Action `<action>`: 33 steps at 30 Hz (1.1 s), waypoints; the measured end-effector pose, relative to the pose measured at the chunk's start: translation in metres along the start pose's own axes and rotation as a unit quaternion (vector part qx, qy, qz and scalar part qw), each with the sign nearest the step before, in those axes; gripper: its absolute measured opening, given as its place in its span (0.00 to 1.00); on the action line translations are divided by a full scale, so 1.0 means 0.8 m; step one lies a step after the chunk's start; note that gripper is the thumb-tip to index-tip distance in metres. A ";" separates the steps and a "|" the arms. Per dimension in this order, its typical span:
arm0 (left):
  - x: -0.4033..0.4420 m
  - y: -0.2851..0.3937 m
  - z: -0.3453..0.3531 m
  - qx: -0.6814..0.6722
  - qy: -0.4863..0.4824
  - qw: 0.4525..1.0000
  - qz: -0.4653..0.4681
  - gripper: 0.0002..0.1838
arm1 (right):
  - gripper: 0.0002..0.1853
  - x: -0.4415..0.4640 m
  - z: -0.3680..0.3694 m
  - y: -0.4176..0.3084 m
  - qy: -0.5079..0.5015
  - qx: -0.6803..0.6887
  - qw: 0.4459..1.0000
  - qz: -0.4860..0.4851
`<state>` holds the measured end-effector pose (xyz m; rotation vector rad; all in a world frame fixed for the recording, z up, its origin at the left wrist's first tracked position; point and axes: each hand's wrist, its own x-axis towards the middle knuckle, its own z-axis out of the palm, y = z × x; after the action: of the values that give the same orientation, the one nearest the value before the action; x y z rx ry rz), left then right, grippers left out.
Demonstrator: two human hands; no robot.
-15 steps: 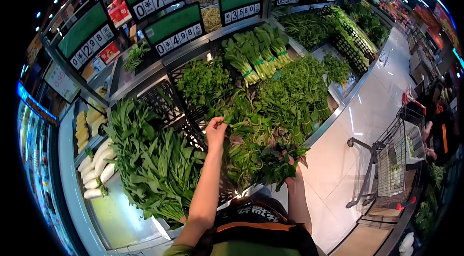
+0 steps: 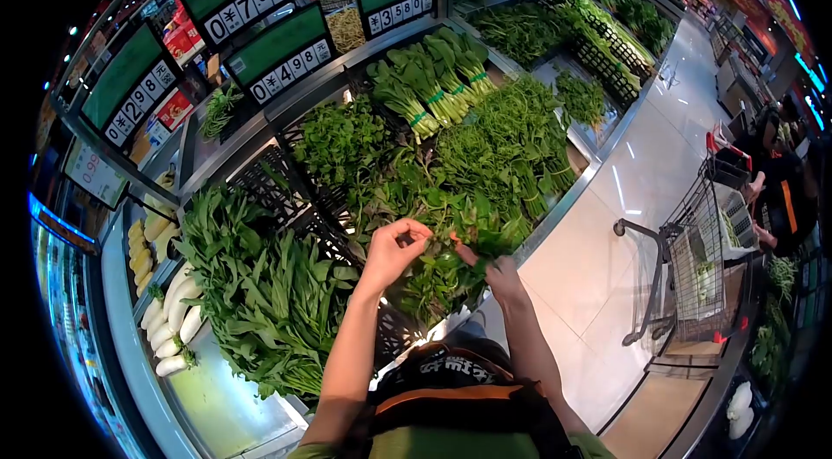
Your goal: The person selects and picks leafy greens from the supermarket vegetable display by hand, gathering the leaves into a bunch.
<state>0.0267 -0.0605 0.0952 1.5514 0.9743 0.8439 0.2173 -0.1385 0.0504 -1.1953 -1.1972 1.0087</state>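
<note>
My left hand (image 2: 394, 255) is over the leafy greens, thumb and forefinger brought together in a pinch; whether a leaf or stem sits between them is too small to make out. Close to its right, my right hand (image 2: 494, 273) is closed around a bunch of leafy greens (image 2: 487, 234), whose leaves spread above the fingers. Beneath both hands lies a heap of loose greens (image 2: 425, 286), some purplish. Thin-stemmed greens (image 2: 503, 138) are piled just beyond.
Long-leaved greens (image 2: 269, 294) and white radishes (image 2: 178, 312) lie to the left. Tied bok choy (image 2: 429, 82) stands behind, under price signs (image 2: 256, 4). Black crates (image 2: 286, 199) sit between the piles. On the right are a shopping cart (image 2: 685, 260) and another person (image 2: 784, 190).
My right hand has risen and moved left with the bunch, from the display's near edge to beside my left hand. My left hand has moved slightly lower. The whole view has shifted a little.
</note>
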 end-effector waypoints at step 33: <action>0.046 -0.145 -0.092 0.119 0.281 0.951 -0.055 0.08 | 0.15 -0.009 -0.018 0.012 0.299 0.084 0.948 0.068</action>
<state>-0.0417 0.0143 -0.0050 1.4626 1.6095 1.1528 0.2312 -0.1462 0.0403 -1.3312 -0.5478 0.7453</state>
